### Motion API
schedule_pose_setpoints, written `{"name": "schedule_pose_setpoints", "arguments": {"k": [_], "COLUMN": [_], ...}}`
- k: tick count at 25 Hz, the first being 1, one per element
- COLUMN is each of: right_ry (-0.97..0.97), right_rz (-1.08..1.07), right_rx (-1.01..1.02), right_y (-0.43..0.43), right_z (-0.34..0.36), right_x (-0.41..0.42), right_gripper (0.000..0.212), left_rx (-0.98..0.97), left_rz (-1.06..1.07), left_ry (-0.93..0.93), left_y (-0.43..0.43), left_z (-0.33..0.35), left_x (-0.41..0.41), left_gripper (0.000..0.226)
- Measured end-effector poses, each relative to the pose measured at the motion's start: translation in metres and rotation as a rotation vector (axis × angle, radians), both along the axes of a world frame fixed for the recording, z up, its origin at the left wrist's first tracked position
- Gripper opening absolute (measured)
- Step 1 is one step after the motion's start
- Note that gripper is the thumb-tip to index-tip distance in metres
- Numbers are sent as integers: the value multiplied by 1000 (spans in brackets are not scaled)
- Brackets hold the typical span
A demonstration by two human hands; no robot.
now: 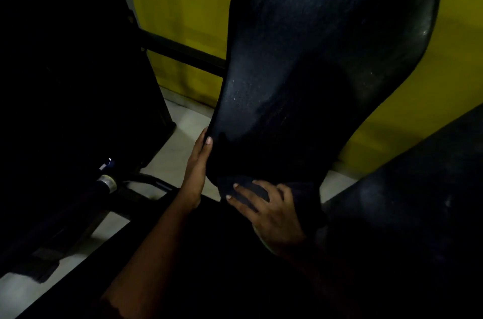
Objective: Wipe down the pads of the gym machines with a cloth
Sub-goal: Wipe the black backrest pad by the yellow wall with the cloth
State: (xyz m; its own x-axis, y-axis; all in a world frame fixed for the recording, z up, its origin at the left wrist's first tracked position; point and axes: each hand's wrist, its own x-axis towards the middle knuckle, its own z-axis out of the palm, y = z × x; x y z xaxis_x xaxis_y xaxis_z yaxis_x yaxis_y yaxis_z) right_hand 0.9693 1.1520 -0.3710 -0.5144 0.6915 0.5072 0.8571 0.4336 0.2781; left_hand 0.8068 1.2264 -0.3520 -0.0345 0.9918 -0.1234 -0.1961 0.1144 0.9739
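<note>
I am looking down at a tall black pad [326,57] leaning up in front of a yellow wall [183,5]. My left hand [196,164] is lying along the pad's lower left edge, its fingers clasping that edge: the thumb tip is showing on the front face, and the other fingers are going round behind, out of sight. My right hand [269,206] is pressing flat on a dark cloth [251,189] at the pad's narrow bottom end. Its fingers are spread and stretched out over the cloth rather than curled round it, so the cloth is sitting under my fingertips, between them and the pad. Part of the cloth is showing just past the fingertips, towards the left hand; the light is too dim to make out its far edge. The two hands are near each other but not touching. Right of my right hand, a second black pad [418,201] is rising. Left of my left fingers, a dark frame [65,83] is standing on a pale floor [172,151].
</note>
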Motion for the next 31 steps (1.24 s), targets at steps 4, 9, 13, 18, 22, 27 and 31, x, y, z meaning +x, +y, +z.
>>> {"name": "schedule_pose_setpoints", "arguments": {"k": [4, 9, 13, 18, 22, 27, 31], "right_ry": [62, -72, -244, -220, -275, -324, -165], "right_rz": [-71, -157, -12, 75, 193, 78, -148], "right_rx": [163, 96, 53, 11, 111, 228, 236], "right_y": [66, 128, 101, 68, 95, 165, 160], "right_z": [122, 146, 83, 39, 100, 224, 255], "right_x": [15, -12, -21, -21, -2, 26, 69], "right_gripper": [56, 71, 67, 40, 38, 46, 57], "left_rx": [-9, 115, 38, 34, 48, 155, 258], "left_rz": [25, 9, 25, -28, -109, -62, -1], "left_ry": [66, -35, -242, -157, 24, 196, 387], "left_y": [18, 38, 34, 31, 40, 63, 71], "left_z": [18, 27, 18, 29, 45, 89, 98], "left_x": [-6, 13, 15, 7, -2, 19, 36], "left_gripper": [44, 63, 52, 52, 43, 65, 79]}}
